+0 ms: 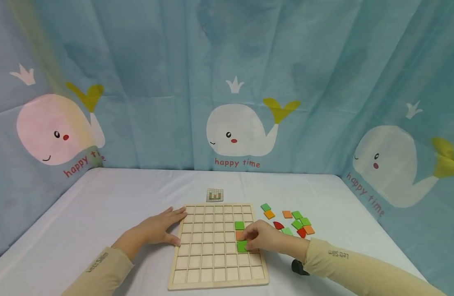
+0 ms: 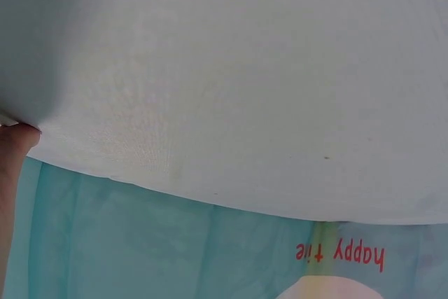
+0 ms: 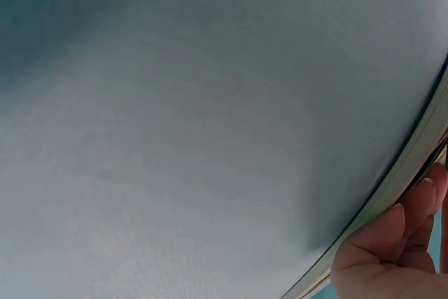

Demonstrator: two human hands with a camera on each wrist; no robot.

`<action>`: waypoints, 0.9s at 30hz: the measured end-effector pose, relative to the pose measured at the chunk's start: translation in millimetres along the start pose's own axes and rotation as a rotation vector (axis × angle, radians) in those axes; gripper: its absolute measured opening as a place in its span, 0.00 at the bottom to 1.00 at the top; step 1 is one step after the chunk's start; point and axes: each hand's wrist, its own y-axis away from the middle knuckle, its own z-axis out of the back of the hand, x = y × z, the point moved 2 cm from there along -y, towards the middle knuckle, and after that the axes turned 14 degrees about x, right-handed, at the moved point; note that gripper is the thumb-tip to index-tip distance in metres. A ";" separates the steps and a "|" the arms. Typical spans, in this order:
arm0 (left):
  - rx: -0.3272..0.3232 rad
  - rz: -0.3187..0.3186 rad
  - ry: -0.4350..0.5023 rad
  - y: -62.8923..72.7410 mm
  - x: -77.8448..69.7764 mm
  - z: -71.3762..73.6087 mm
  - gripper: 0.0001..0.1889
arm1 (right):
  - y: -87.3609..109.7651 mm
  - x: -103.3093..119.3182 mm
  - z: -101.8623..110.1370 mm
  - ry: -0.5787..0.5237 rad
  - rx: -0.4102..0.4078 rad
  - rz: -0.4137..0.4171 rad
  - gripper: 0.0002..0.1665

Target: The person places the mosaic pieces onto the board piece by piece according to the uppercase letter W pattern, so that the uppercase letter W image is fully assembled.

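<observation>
A square wooden grid board (image 1: 207,261) lies on the white table, with a green tile (image 1: 239,225) and an orange tile (image 1: 239,236) in one column of its right half. Just below them, my right hand (image 1: 265,236) pinches another green tile (image 1: 241,247) between thumb and curled fingers, low over the cells. In the right wrist view the fingers (image 3: 381,239) of that hand bend over the board's edge. My left hand (image 1: 158,227) rests at the board's left edge, fingers spread and fingertips on the rim. Only part of a finger (image 2: 21,138) shows in the left wrist view.
Right of the board lie loose green and orange square tiles (image 1: 296,215) and red curved pieces (image 1: 278,225). A small pattern card (image 1: 214,195) sits behind the board. A black object (image 1: 299,267) is beside the right sleeve. Blue whale-print curtains (image 1: 153,135) surround the table (image 1: 138,189).
</observation>
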 end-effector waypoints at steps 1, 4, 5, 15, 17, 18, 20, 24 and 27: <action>-0.002 0.003 -0.005 -0.4 0.3 0.2 0.51 | -0.2 0.6 -0.1 0.003 0.000 0.001 0.10; -0.004 0.018 0.005 -0.3 0.4 1.0 0.51 | -0.6 1.4 0.2 -0.021 0.009 0.005 0.10; -0.004 0.014 0.010 -0.1 0.1 1.2 0.51 | -0.5 1.1 0.9 -0.036 0.011 0.001 0.10; -0.009 0.010 0.031 2.3 -3.7 0.7 0.51 | 19.4 -5.3 33.6 -0.048 -0.067 -0.026 0.11; -0.009 0.014 0.029 3.1 -4.0 1.0 0.51 | 25.3 -6.7 43.6 -0.042 -0.093 -0.031 0.12; -0.009 0.017 0.029 3.5 -4.0 1.1 0.51 | 28.0 -8.5 48.6 -0.040 -0.098 -0.044 0.13; -0.012 0.018 0.034 4.5 -4.3 1.3 0.51 | 32.4 -13.7 58.6 -0.034 -0.107 -0.067 0.13; -0.019 0.011 0.035 4.2 -3.4 1.0 0.51 | 38.5 -31.1 78.9 0.014 -0.096 -0.087 0.14; -0.017 0.008 0.023 3.4 -2.3 0.8 0.51 | 40.5 -43.8 89.5 0.067 -0.062 -0.085 0.13</action>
